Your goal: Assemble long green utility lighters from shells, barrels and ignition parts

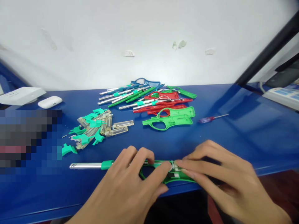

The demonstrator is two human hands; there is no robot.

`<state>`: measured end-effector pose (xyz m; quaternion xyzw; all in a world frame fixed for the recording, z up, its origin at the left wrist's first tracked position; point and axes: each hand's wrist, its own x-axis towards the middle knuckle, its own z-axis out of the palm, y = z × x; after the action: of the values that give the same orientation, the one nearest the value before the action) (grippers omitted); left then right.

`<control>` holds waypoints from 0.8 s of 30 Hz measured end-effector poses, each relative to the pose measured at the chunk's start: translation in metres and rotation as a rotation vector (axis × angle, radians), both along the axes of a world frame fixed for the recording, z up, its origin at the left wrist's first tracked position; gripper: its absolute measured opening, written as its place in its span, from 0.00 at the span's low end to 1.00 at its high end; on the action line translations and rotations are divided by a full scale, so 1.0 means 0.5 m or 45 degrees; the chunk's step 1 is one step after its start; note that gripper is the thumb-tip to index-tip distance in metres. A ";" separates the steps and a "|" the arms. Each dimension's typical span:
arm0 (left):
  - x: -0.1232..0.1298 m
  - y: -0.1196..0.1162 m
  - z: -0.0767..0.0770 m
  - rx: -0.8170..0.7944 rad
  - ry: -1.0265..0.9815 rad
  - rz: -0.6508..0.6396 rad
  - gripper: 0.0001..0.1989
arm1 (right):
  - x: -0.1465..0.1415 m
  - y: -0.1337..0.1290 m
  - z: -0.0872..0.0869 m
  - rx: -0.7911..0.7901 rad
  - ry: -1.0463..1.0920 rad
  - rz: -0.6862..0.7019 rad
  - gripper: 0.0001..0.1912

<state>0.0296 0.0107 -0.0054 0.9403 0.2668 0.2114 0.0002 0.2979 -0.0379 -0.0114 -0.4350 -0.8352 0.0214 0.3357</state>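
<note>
At the front edge of your table (245,137): lighter (107,165). Behind it, from your left: earbud case (49,102), fuel tanks (119,131), casings (177,119), screwdriver (211,119). Rearmost: wall (149,34).

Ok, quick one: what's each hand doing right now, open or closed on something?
Left hand: closed, holding the green handle.
Right hand: fingertips at small pale parts inside it; gripping or just pressing cannot be told.

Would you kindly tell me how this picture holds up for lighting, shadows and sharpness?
Head view: the wall is bright; head view: soft shadows cross the blue table, some near the screwdriver; head view: small parts between the left hand and right hand look soft; head view: a pixelated patch hides detail at the picture's left.
</note>
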 end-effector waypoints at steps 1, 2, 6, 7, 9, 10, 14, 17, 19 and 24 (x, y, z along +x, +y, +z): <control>0.000 0.000 -0.001 0.004 -0.006 0.003 0.20 | -0.001 0.000 0.001 -0.002 0.008 -0.003 0.13; 0.000 0.000 -0.002 0.002 -0.002 0.005 0.19 | -0.002 0.000 0.001 -0.007 0.016 -0.006 0.13; -0.004 -0.003 -0.002 0.017 0.012 0.009 0.16 | -0.003 -0.002 0.003 -0.012 0.039 -0.007 0.12; -0.006 -0.004 -0.002 0.026 0.005 -0.001 0.16 | -0.004 -0.002 0.004 -0.011 0.040 -0.006 0.12; -0.008 -0.004 -0.004 -0.014 0.052 0.005 0.19 | -0.005 -0.003 0.007 -0.006 0.041 -0.006 0.12; -0.009 -0.003 -0.006 -0.014 0.037 -0.001 0.20 | -0.006 -0.003 0.008 -0.006 0.040 -0.008 0.12; -0.012 -0.001 -0.013 -0.006 0.008 -0.015 0.25 | -0.008 -0.002 0.010 -0.021 0.045 -0.015 0.13; -0.015 -0.001 -0.011 -0.031 0.028 -0.028 0.26 | -0.006 -0.002 0.008 -0.025 0.035 -0.003 0.13; -0.016 0.000 -0.008 -0.047 0.046 -0.032 0.26 | -0.002 -0.004 0.005 -0.005 0.012 0.009 0.15; -0.012 0.001 -0.002 -0.039 0.041 -0.034 0.25 | 0.010 -0.022 -0.008 0.007 -0.094 0.003 0.23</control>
<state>0.0236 0.0110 -0.0064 0.9469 0.2574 0.1922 0.0132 0.3029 -0.0490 -0.0156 -0.4336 -0.8476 0.0035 0.3059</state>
